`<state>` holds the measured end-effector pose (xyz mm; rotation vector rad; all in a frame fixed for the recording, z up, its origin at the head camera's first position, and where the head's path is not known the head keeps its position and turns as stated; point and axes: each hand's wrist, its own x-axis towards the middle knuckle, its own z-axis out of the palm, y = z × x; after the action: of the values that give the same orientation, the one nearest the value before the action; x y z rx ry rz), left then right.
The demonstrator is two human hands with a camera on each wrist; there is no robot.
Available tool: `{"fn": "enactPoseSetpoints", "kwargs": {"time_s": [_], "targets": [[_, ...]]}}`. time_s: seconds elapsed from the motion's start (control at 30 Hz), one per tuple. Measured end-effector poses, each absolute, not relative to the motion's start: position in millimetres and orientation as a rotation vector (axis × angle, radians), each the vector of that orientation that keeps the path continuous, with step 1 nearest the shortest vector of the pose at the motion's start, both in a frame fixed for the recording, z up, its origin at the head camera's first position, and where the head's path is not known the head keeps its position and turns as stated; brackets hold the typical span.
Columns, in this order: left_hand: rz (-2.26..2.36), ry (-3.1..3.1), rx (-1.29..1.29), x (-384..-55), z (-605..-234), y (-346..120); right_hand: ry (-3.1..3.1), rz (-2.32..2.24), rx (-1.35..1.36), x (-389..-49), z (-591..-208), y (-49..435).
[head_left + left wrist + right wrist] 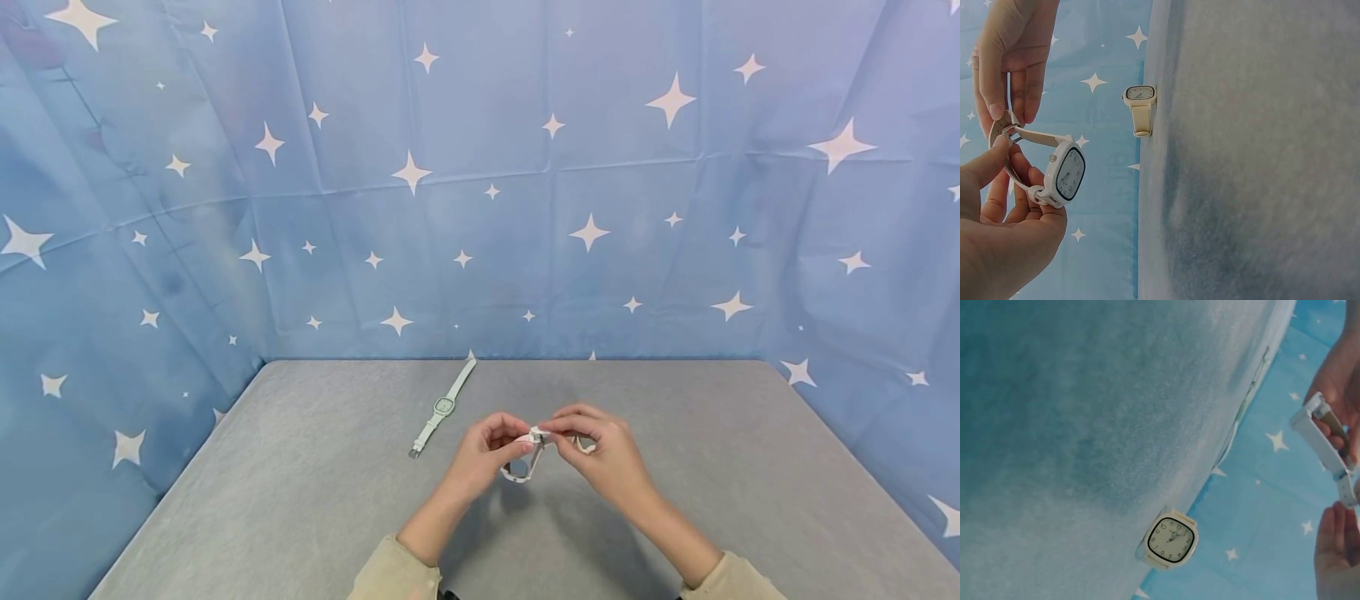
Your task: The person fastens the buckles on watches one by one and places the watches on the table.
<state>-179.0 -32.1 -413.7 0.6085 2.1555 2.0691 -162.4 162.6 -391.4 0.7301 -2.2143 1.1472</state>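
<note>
A white wristwatch (1069, 172) with a squarish dial hangs between my two hands, its strap bent into a loop. My left hand (483, 450) grips the strap by the buckle, thumb on top and fingers beneath. From the other side my right hand (603, 446) pinches the strap at the buckle between thumb and fingertips. The dial faces away from my fingers in the left wrist view. A cream wristwatch (1172, 539) lies on the table, mostly hidden behind my right hand in the head view.
A pale green wristwatch (444, 407) lies stretched out on the grey table (315, 467), left of my hands. Beyond the table's back edge hangs a blue star-patterned cloth (510, 225), which also runs along both sides.
</note>
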Motion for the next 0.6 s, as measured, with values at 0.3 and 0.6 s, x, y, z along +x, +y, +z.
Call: {"fn": "enactPoseSetpoints", "kwargs": {"time_s": [0.3, 0.6], "targets": [[2.07, 2.149, 0.61, -179.2, -414.0, -32.8, -2.22, 1.089, 0.736, -162.2, -392.3, 163.7], [2.058, 2.165, 0.606, -179.1, -414.2, -33.4, -2.281, 1.026, 0.712, -163.5, -394.9, 164.4]]}}
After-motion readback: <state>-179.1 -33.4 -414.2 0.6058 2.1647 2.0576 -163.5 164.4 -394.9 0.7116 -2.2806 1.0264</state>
